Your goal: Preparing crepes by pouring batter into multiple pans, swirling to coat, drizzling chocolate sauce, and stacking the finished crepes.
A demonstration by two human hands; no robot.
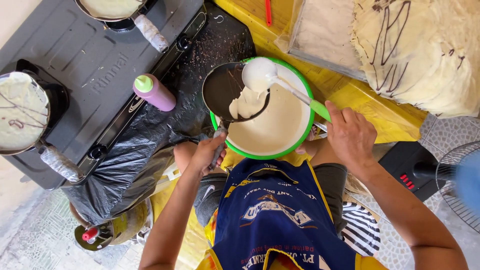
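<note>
— Hands first, please: what are they doing?

— Both belong to the person wearing the camera, who looks straight down. Their left hand [209,152] is closed around the handle of a small dark frying pan [235,92], holding it tilted over the near-left rim of a green bowl [306,131]. Their right hand [350,135] is wrapped around the green handle of a ladle [260,74], whose white cup hangs above the pan's far edge.

— Where is the batter?

— Pale batter [272,125] fills most of the bowl. A thick streak of it [246,104] lies inside the pan, running down toward the pan's lower lip, over the bowl. The ladle's cup is coated white too.

— What is the bowl resting on?

— I cannot tell exactly; it sits just in front of the person's blue apron [277,220], at the edge of a yellow table [360,95].

— And around them?

— To the left is a dark grey two-burner gas stove [95,55] with a crumpled black plastic sheet [135,150] along its near side. Two more pans sit on the burners, one at the far left [22,112] holding a pale crepe with thin dark streaks, one at the top [112,9]. A purple squeeze bottle with a green cap [154,92] lies on the stove's edge. At the upper right, a stack of cooked crepes [425,50] with dark drizzle rests on the table. A fan [462,182] stands at the far right.
</note>
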